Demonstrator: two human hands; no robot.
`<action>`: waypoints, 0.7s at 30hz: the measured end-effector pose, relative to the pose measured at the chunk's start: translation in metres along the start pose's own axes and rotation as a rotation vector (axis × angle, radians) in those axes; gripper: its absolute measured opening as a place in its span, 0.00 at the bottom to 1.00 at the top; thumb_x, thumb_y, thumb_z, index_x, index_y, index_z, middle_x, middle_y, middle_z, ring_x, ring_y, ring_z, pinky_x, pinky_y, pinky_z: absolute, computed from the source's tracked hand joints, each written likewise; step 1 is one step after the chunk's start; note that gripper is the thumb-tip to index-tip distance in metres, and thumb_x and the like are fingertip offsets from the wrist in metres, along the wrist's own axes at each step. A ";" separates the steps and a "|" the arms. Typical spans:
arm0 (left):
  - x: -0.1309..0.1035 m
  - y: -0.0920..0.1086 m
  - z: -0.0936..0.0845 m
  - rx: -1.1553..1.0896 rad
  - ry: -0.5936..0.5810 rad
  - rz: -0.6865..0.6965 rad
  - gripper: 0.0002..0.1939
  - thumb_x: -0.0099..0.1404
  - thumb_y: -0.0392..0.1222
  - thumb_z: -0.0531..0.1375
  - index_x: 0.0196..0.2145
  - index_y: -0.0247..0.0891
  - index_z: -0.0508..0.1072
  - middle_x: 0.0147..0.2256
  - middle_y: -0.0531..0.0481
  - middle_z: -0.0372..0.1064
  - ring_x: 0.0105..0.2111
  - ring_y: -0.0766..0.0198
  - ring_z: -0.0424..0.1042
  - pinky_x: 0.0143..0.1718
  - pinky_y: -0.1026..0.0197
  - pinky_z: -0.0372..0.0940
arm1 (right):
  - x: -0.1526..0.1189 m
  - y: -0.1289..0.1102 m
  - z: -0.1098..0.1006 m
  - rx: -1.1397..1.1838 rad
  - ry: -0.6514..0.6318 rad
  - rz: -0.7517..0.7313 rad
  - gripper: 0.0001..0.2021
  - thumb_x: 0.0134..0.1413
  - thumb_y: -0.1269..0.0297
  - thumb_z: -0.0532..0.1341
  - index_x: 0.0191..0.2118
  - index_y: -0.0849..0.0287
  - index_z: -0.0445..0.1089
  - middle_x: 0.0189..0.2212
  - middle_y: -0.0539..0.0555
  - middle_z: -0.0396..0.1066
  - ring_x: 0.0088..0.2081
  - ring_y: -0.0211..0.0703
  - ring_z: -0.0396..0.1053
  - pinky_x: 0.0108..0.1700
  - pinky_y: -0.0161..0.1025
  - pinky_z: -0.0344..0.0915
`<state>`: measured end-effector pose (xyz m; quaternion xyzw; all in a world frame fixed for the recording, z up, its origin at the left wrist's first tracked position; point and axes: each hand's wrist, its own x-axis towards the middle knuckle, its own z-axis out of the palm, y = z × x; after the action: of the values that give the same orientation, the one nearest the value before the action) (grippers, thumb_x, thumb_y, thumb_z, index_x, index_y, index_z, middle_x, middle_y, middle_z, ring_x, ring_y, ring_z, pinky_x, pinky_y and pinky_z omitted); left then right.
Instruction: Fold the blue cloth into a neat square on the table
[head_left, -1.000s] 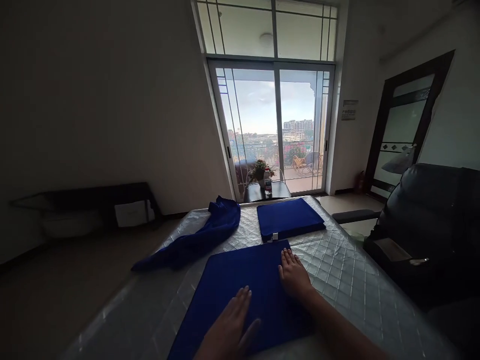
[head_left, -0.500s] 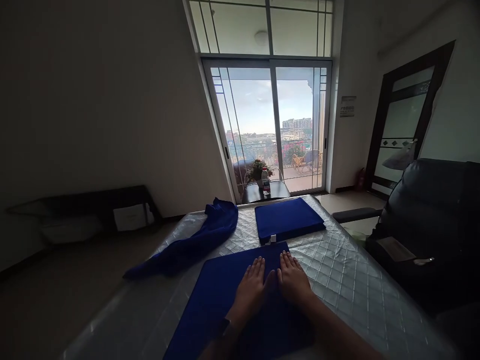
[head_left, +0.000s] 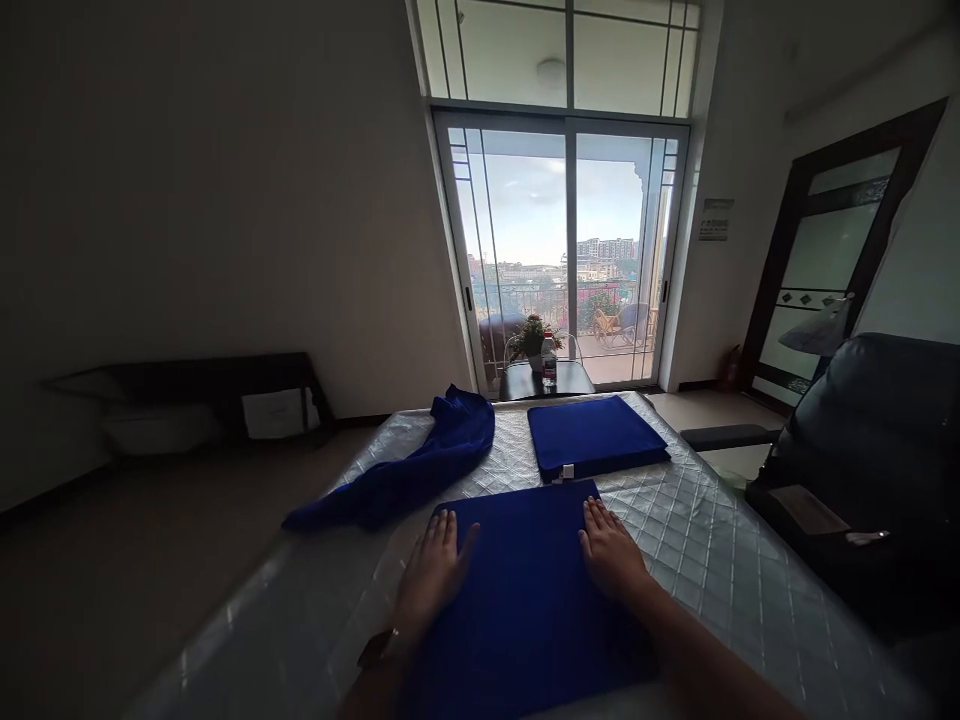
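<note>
A flat, folded piece of blue cloth lies before me on a silver quilted mattress. My left hand rests flat on its left edge, fingers stretched forward and thumb apart. On the right edge lies my right hand, also flat with its fingers extended. Just beyond is a neatly folded blue cloth stack with a small white tag on its near side. A loose, crumpled blue cloth trails across the mattress at the far left.
Beyond the mattress, a small dark table bears a potted plant and a water bottle. A black armchair stands at the right. Sliding glass doors are at the back; a dark low frame is at left.
My left hand has slid from the middle of the folded cloth to its left edge, so the hands are now farther apart. The whole view has shifted slightly.
</note>
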<state>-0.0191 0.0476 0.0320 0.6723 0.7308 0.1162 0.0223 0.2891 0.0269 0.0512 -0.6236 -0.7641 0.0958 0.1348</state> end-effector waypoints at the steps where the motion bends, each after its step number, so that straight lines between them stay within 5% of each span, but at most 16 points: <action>1: 0.001 -0.002 0.000 -0.008 0.010 0.000 0.46 0.71 0.64 0.32 0.68 0.20 0.52 0.70 0.32 0.45 0.71 0.47 0.46 0.70 0.43 0.46 | 0.000 0.000 0.001 -0.012 0.004 -0.002 0.33 0.68 0.56 0.37 0.71 0.71 0.45 0.73 0.60 0.41 0.73 0.45 0.38 0.73 0.47 0.39; 7: 0.006 -0.020 0.000 -0.033 0.035 -0.026 0.46 0.72 0.64 0.35 0.68 0.19 0.52 0.70 0.29 0.48 0.70 0.45 0.50 0.69 0.43 0.51 | 0.001 0.001 0.001 -0.056 -0.018 0.005 0.33 0.67 0.56 0.37 0.71 0.71 0.45 0.73 0.60 0.41 0.73 0.45 0.38 0.73 0.47 0.40; 14: 0.004 -0.017 0.001 -0.042 0.054 -0.037 0.45 0.71 0.64 0.38 0.68 0.19 0.51 0.70 0.29 0.48 0.70 0.45 0.49 0.69 0.46 0.49 | 0.024 -0.008 -0.015 -0.160 -0.079 -0.007 0.33 0.66 0.58 0.39 0.70 0.75 0.51 0.71 0.66 0.47 0.73 0.52 0.44 0.72 0.51 0.41; 21: 0.007 -0.020 0.009 -0.055 0.122 -0.039 0.45 0.71 0.64 0.41 0.68 0.20 0.53 0.69 0.29 0.51 0.70 0.44 0.52 0.68 0.44 0.51 | 0.055 0.002 -0.008 -0.081 -0.036 -0.027 0.33 0.68 0.56 0.38 0.71 0.71 0.47 0.73 0.60 0.44 0.73 0.44 0.39 0.73 0.44 0.40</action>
<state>-0.0378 0.0542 0.0202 0.6487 0.7402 0.1768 -0.0016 0.2833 0.0807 0.0625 -0.6165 -0.7779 0.0740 0.0970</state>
